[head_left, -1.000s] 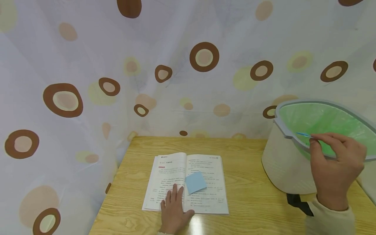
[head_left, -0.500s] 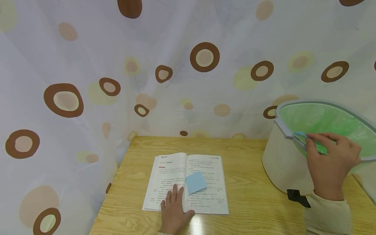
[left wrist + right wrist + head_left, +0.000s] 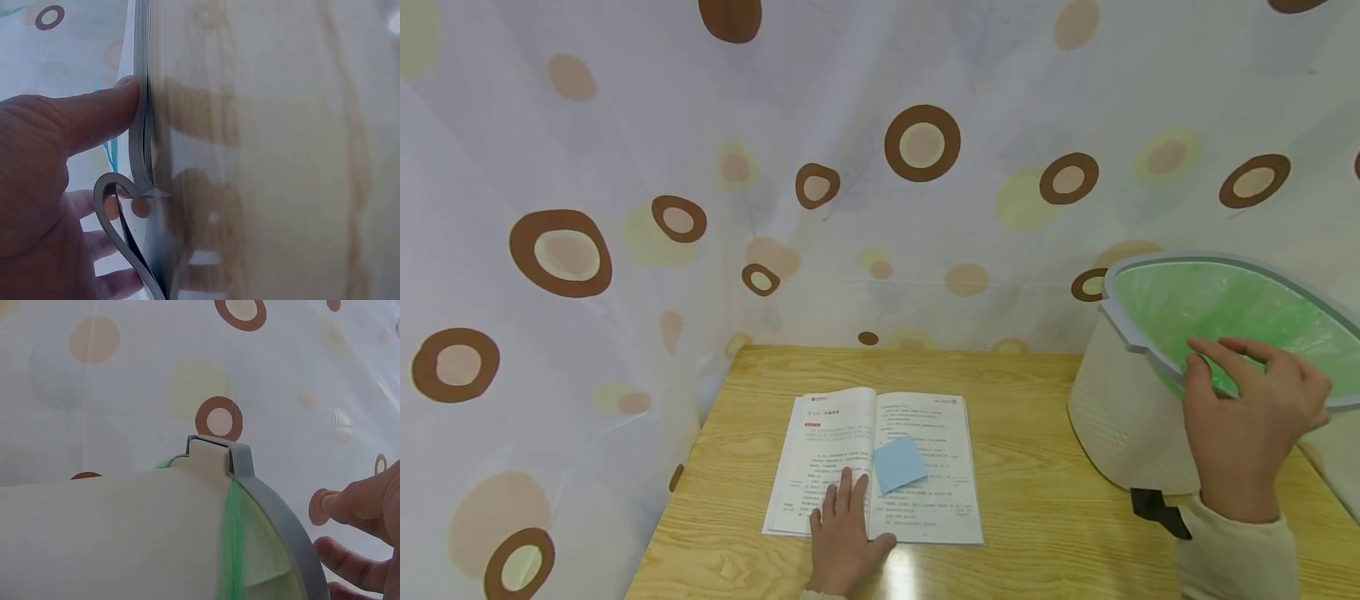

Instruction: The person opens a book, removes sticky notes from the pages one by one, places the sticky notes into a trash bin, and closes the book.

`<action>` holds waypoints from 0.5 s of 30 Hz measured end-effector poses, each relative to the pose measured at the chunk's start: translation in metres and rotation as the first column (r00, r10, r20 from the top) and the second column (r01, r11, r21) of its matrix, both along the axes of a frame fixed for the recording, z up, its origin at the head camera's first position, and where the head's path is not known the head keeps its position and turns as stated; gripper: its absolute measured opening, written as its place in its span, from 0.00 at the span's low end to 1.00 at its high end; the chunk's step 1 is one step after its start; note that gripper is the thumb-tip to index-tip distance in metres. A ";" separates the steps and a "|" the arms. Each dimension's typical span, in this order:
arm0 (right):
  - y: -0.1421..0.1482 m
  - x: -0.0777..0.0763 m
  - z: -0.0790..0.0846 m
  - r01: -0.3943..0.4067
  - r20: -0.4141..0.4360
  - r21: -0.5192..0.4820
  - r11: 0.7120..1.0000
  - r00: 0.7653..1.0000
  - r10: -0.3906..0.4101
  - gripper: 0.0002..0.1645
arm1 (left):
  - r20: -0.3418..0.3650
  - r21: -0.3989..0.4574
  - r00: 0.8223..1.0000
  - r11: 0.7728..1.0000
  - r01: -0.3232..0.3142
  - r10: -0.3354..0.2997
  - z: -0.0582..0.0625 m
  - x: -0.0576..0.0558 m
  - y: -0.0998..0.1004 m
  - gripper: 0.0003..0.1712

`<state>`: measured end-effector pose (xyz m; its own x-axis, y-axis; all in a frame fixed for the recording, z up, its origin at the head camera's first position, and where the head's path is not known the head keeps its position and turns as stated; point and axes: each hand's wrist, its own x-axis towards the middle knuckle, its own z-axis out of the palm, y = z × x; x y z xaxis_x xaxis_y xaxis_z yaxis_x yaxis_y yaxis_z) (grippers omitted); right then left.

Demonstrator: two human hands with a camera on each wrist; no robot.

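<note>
An open book [image 3: 921,417] lies on the wooden table, with a light blue sticky note [image 3: 900,463] on its right-hand page. My left hand [image 3: 842,537] rests with spread fingers over the lower part of the book; in the left wrist view its thumb and fingers lie along the book's edge [image 3: 137,112]. On the right, my right hand [image 3: 1255,421] hangs over the near rim of a white trash bin [image 3: 1123,417]. Its thumb and index finger are slightly apart, and no object shows between them. In the right wrist view the fingers [image 3: 356,500] are beside the bin's grey rim [image 3: 281,519].
A green bag [image 3: 1210,300] lines the bin, and the bin's lower contents are hidden. The wooden table [image 3: 1030,533] runs between book and bin. A white spotted sheet [image 3: 850,275] hangs behind and to the left. A black strap [image 3: 1159,510] shows at the right wrist.
A small blue piece pinched in the right hand at the bin's rim has left the fingers and is out of sight. The right thumb and index finger have parted. The left hand has stayed put.
</note>
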<state>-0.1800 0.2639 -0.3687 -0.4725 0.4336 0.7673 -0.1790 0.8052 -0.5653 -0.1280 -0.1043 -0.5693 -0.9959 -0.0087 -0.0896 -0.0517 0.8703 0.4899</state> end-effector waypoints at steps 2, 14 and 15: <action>-0.003 0.001 0.001 -0.006 -0.018 0.014 1.000 1.000 0.006 0.17 | -0.006 0.000 1.000 1.000 0.000 0.000 0.001 0.000 0.000 0.52; -0.057 0.012 0.007 -0.098 -0.347 -0.046 0.994 0.935 0.076 0.11 | -0.015 -0.009 1.000 1.000 0.003 -0.003 0.003 0.000 -0.001 0.52; -0.061 0.013 0.006 -0.112 -0.378 -0.051 0.992 0.922 0.085 0.10 | -0.011 -0.010 1.000 1.000 0.004 -0.004 0.003 0.000 -0.001 0.52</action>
